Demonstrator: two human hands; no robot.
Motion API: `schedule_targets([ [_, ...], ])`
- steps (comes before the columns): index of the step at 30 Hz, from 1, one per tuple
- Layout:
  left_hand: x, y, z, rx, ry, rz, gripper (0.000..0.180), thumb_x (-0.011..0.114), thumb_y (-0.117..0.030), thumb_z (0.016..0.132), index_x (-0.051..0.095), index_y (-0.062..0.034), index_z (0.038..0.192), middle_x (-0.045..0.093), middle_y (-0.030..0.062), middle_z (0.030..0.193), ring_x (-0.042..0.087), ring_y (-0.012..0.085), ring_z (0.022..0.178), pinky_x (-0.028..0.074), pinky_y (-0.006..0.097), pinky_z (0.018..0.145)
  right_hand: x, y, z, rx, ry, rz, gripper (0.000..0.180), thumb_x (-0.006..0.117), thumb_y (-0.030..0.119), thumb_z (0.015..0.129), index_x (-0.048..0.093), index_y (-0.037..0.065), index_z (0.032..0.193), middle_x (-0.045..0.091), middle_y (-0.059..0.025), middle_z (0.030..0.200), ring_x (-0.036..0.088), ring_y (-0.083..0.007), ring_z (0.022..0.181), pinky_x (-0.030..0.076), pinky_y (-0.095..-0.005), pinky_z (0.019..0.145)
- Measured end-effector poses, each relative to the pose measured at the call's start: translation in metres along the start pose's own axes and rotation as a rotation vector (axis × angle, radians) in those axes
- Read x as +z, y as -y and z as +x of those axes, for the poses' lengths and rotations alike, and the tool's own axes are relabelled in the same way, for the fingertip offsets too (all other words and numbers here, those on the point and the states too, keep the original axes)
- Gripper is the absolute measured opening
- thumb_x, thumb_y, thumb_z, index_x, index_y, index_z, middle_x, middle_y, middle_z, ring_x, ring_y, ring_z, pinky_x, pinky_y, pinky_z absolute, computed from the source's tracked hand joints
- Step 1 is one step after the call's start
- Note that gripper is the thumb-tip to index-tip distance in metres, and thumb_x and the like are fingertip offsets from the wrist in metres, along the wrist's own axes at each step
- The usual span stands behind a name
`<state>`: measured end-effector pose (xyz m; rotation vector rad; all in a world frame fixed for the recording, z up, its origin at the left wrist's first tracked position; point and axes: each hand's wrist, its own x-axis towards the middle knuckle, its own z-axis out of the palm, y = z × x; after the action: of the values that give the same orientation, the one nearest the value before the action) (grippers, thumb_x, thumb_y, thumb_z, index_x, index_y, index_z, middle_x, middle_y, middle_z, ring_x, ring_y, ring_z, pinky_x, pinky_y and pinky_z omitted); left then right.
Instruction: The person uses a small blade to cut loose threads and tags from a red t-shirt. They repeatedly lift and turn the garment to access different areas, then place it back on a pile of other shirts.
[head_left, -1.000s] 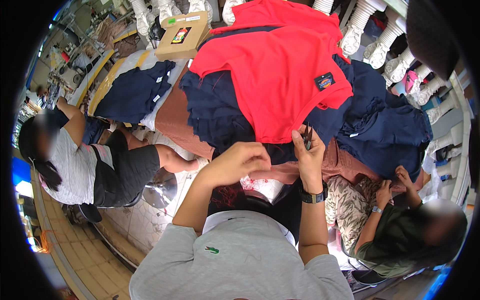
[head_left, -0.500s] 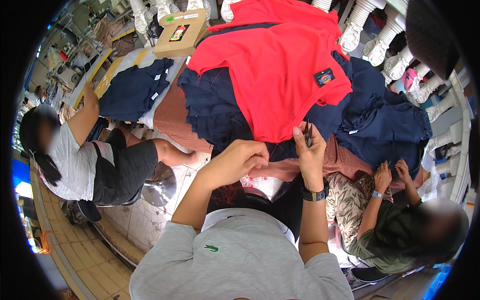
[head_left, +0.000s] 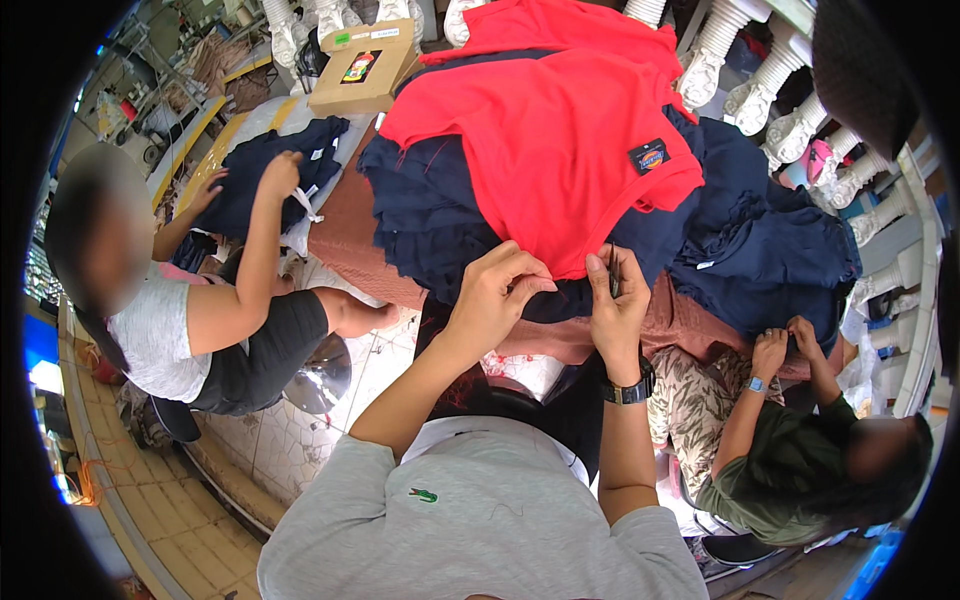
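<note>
One red shirt [head_left: 560, 165] lies just beyond L hand [head_left: 497, 290] & R hand [head_left: 620, 300], spread over navy clothes [head_left: 430, 250], near edge prob. drawn close for easy reach. R hand grips dark snips [head_left: 614, 268], blades pointing away, prob. so thumb's free for cloth. L hand's pinched narrow beside same edge; can't tell if thread's in it.

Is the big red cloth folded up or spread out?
Spread out: the red cloth drapes wide and loose over the dark blue pile, its near edge reaching the right hand.
</note>
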<state>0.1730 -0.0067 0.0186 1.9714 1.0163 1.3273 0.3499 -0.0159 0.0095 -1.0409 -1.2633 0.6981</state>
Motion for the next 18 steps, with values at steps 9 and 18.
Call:
schedule_targets([
  [9,0.012,0.021,-0.013,-0.332,0.068,-0.644,0.007,0.062,-0.006,0.100,0.059,0.0009,0.102,0.061,0.0027,0.097,0.058,0.0079,0.088,0.049,0.024,0.082,0.009,0.026,-0.044,0.193,0.134,0.028,0.040,0.042,0.030,0.108,0.056,0.000,0.085,0.043,0.0027,0.064,0.036,-0.0046,0.060,0.029,-0.0263,0.052],
  [18,0.006,0.015,-0.015,-0.259,0.074,-0.546,0.004,0.063,-0.003,0.098,0.061,0.0000,0.096,0.063,0.0038,0.097,0.058,0.0090,0.089,0.048,0.025,0.081,0.024,0.009,-0.043,0.324,0.193,0.040,0.041,0.042,0.035,0.109,0.055,0.006,0.082,0.036,0.0058,0.061,0.030,-0.0037,0.052,0.023,-0.0239,0.047],
])
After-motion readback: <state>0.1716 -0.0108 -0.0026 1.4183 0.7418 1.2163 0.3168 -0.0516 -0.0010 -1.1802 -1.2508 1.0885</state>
